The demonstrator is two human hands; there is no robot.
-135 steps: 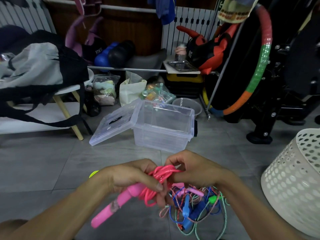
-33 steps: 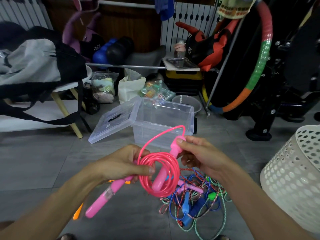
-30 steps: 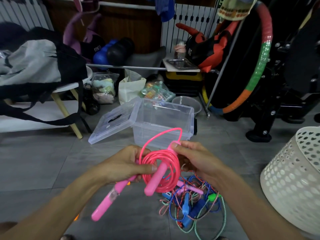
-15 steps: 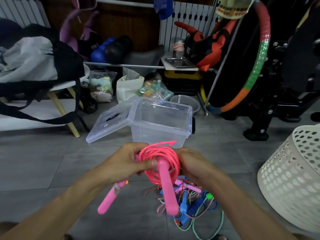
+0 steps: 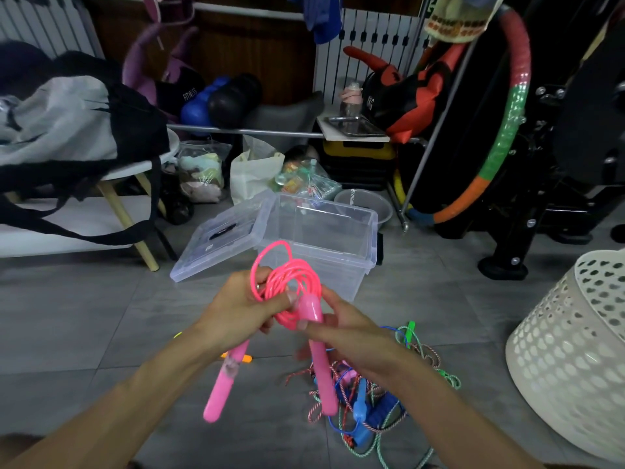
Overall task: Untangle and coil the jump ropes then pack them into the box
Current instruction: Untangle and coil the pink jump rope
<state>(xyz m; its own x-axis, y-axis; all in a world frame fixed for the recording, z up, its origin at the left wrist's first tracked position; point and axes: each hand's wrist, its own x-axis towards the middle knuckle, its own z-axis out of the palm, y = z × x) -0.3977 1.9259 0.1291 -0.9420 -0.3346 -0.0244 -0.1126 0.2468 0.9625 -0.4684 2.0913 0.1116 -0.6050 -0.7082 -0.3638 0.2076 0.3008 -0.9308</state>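
Now, pink rope [image 5: 291,286] coiled, just before open box [image 5: 318,238]. Left hand [image 5: 243,309] gripped coil; right hand [image 5: 351,336] pinched handle [image 5: 318,353], long axis hanging down. Both hands about equally near box; tangled ropes [image 5: 372,390] behind hands.

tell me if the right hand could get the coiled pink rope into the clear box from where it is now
Probably yes. The clear box stands open just beyond the right hand, lid swung aside, nothing between them. The left hand also grips the pink rope.

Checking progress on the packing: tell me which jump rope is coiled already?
The pink rope, held by both hands; the blue and braided ropes lie tangled on the floor.
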